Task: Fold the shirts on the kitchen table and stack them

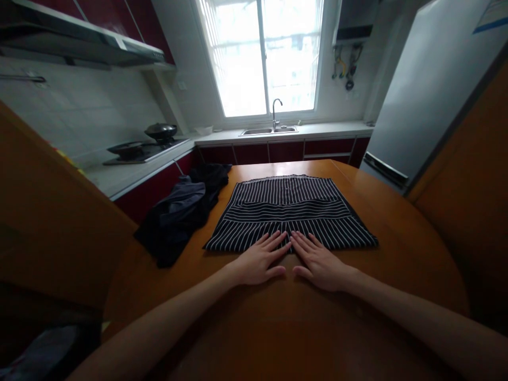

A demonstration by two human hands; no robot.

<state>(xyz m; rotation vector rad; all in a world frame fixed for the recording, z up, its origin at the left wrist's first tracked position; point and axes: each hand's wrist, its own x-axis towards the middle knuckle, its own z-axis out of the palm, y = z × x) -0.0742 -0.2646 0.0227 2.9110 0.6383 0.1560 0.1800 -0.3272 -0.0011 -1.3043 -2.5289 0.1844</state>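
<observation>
A black apron-like cloth with white stripes (283, 211) lies folded flat on the wooden table (254, 317). Its stripes run across in a middle band and lengthwise elsewhere. My left hand (262, 259) rests with spread fingers on the near edge of this striped cloth. Beside it, my right hand (317, 260) lies flat too, its fingertips on the same edge. The two hands are close together at the middle, thumbs apart, and neither grips anything.
Dark crumpled clothes (180, 211) lie at the table's left edge. Beyond stand a counter with a sink (270, 131), a stove with a wok (161, 131), and a grey fridge (428, 90) at the right. A range hood (79, 39) hangs at upper left.
</observation>
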